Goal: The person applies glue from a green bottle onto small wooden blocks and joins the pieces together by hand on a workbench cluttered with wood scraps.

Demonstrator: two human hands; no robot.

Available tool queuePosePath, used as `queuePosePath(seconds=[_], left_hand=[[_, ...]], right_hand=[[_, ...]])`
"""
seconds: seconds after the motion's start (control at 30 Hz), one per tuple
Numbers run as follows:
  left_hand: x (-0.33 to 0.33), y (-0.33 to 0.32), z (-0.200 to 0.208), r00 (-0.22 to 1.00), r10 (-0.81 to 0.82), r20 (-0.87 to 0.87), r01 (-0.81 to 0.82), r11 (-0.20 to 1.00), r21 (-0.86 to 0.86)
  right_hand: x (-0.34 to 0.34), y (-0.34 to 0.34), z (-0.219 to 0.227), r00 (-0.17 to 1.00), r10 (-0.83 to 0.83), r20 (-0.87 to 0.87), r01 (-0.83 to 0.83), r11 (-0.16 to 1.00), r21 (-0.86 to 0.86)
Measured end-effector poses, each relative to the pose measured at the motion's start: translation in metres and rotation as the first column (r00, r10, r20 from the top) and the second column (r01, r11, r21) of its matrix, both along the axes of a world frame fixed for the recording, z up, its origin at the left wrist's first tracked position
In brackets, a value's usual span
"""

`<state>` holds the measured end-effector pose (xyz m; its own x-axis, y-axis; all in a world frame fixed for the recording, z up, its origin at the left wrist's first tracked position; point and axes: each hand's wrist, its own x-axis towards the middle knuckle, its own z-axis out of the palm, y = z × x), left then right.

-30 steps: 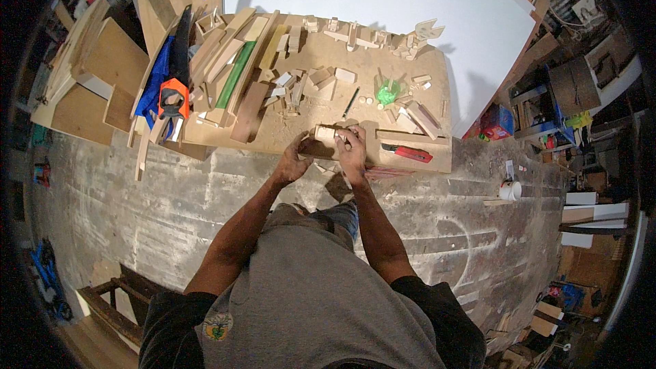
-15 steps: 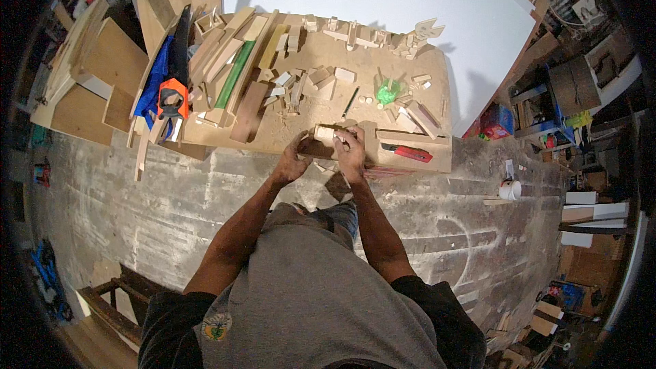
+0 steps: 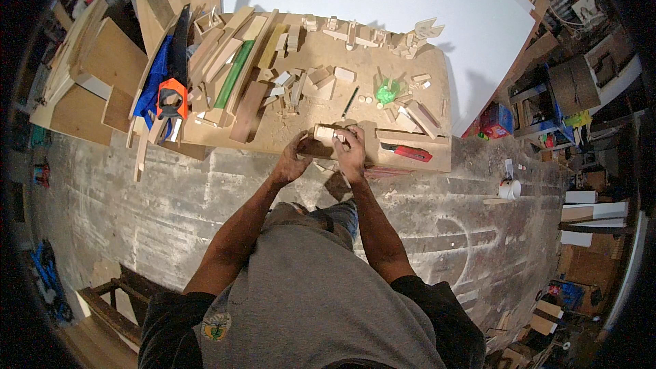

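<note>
Currently I'm seeing the right hand (image 3: pixel 352 154) pinching the pale wooden block (image 3: pixel 323 132), its long axis running sideways left of the red knife (image 3: pixel 413 154), the left hand (image 3: pixel 292 162) cupping farther left, contact unclear.

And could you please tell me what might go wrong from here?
The red utility knife lies to the right of the right hand, its dark end toward it; a sideways reach could bring a cut if the blade, unclear here, is out. The wooden block in that hand is close to the near edge of the table and might drop to the floor if the grip slips.
</note>
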<state>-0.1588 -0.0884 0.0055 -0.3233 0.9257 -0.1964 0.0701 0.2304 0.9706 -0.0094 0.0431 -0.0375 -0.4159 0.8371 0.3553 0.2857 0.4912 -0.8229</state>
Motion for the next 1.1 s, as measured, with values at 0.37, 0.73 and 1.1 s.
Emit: queuePosePath(seconds=[0.37,0.73,1.1], left_hand=[[0.001,0.001,0.005,1.000,-0.005,0.028,0.006,1.000,-0.006],[0.001,0.000,0.003,0.999,0.007,-0.032,-0.008,0.999,-0.031],[-0.001,0.000,-0.010,1.000,-0.001,-0.024,0.002,1.000,0.018]], right_hand=[[0.002,0.001,0.001,0.999,0.026,-0.038,-0.027,0.999,-0.021],[0.001,-0.007,0.020,0.996,0.015,-0.083,-0.025,0.992,-0.121],[0.001,-0.006,0.004,0.993,0.015,-0.118,-0.023,0.998,-0.062]])
